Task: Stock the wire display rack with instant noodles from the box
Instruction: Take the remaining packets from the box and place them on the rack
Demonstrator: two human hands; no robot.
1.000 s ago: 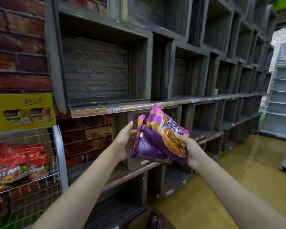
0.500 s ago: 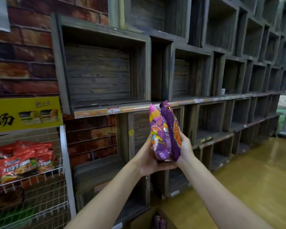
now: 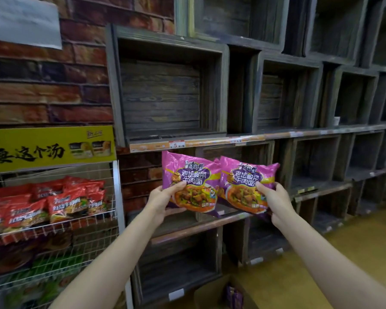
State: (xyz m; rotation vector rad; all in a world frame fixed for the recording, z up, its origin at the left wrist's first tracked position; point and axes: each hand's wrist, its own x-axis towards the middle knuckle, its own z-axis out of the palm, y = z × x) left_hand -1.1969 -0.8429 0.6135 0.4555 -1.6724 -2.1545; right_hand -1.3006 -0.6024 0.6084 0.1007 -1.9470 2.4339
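At centre frame, two purple packs of noodles are held up side by side, faces toward the viewer, in front of dark wooden crate shelves (image 3: 169, 97). Her or his left hand (image 3: 163, 202) pinches the left pack (image 3: 187, 175) at its lower left edge, thumb on the front and fingers curled beneath it. Just to the right, the right hand (image 3: 274, 204) grips the right pack (image 3: 247, 181) at its lower right corner, thumb on the printed face and the rest of the fingers behind. Those packs overlap slightly where they meet, the right one's edge lying over the left one's. Over at the left of the frame stands the wire rack (image 3: 118, 197), white, with a tier of red packs (image 3: 54, 204) lined up on its upper shelf and blurred darker and green goods on the tiers below. A yellow sign (image 3: 42, 148) with black lettering tops the rack, against a brick wall (image 3: 42, 92). Down at the bottom edge, between the forearms, sits the open box (image 3: 210, 293), brown cardboard, with more purple packs (image 3: 233, 295) showing inside. An orange price strip (image 3: 187, 143) runs along the shelf edge above the held packs, and the floor (image 3: 354, 253) at lower right is yellowish.
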